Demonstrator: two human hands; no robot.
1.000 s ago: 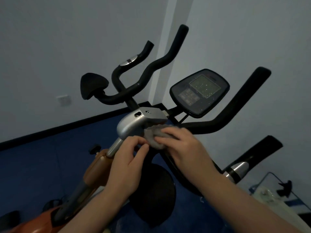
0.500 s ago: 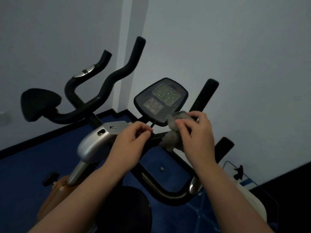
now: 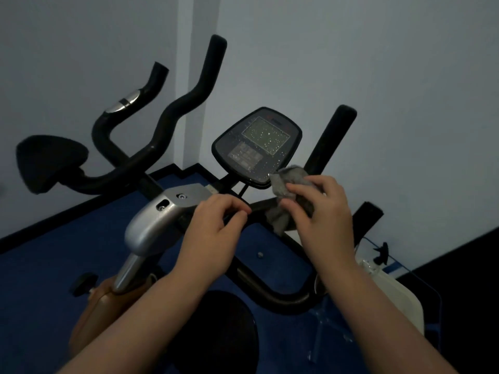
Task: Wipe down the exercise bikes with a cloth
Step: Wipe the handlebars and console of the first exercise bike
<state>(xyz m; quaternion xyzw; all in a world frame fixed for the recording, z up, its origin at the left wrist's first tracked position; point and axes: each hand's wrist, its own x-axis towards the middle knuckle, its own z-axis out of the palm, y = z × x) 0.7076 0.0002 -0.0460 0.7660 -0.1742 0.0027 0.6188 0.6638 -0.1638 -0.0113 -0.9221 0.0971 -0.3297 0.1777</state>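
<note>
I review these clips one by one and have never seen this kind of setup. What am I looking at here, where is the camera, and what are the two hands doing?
There is no robot here. A person wears one wide-angle camera on the head, which looks forward and down, so you see their own bare arms reaching into the picture.

In front of them stands an exercise bike with black handlebars and a display console whose face is speckled with droplets or dust. A second bike's handlebars rise behind it on the left, against a pale wall, over a blue floor.

The right hand grips a grey cloth, bunched up at the console's lower right edge. The left hand has its fingers curled at the black bar below the console; whether it truly grips the bar is hard to tell in this dim light.
</note>
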